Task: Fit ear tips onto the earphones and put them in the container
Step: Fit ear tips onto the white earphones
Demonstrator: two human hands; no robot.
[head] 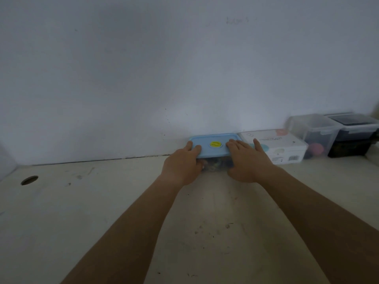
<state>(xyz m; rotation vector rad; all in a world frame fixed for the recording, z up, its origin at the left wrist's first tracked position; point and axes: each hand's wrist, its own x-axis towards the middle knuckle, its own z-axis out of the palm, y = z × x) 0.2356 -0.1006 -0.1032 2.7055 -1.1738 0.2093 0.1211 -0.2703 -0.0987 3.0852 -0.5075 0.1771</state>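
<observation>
A clear container (pixel 215 165) with a light blue lid (pixel 213 149) and a yellow round valve (pixel 214 144) stands at the back of the table against the wall. My left hand (pixel 182 162) grips its left end, fingers curled over the lid's edge. At the right end, my right hand (pixel 246 160) holds it with fingers laid on the lid and the thumb down at the front wall. One finger points out over the neighbouring white box. Dark, mixed contents show dimly through the front wall between my hands; I cannot make out earphones or ear tips.
A white labelled box (pixel 283 146) sits right of the container, touching it. Further right stand a clear lidded bin (pixel 313 132) with coloured balls and a dark bin (pixel 352 138). The pale table (pixel 123 201) has a cable hole (pixel 29 179) at the left.
</observation>
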